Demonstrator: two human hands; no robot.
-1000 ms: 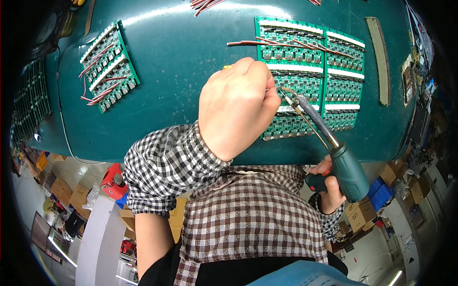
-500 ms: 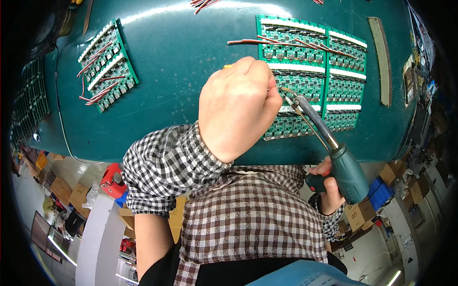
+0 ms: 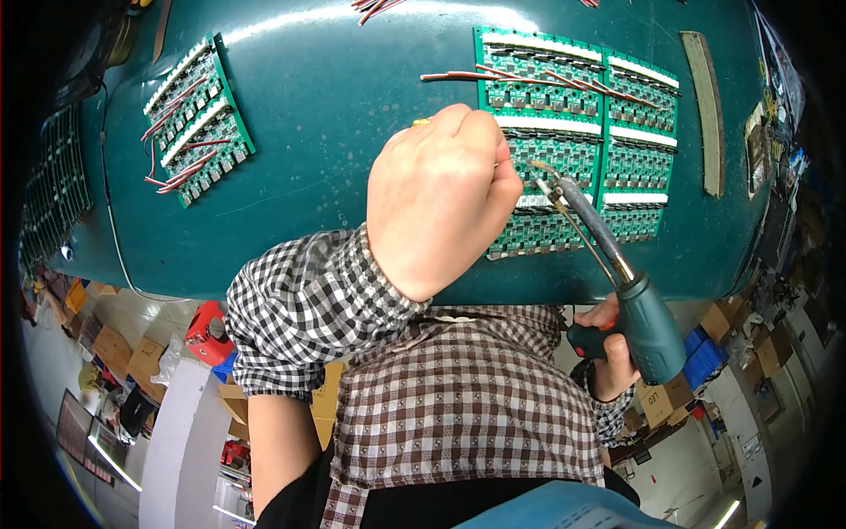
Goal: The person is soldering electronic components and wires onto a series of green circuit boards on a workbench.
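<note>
My left hand (image 3: 441,198) is closed in a pinch over the left edge of a green circuit board panel (image 3: 555,231). What its fingertips hold is hidden behind the fist. In my right hand (image 3: 615,363) is a dark green pistol-grip soldering gun (image 3: 650,331), its metal barrel pointing up and left. The bent tip, with a thin feed tube beside it, is over the panel, a little right of my left fingertips. White connector strips run across the panel in rows. Several red, white and black wires (image 3: 529,80) lie across its far part.
Another group of circuit boards (image 3: 207,115) with wires on it lies at the left of the green table (image 3: 308,115). A curved strip (image 3: 703,115) lies right of the panel. More wires (image 3: 379,9) are at the far edge. Cardboard boxes (image 3: 115,353) stand below the table.
The soldering gun has shifted slightly right and down, taking its tip away from my left fingertips. My left hand has stayed in place.
</note>
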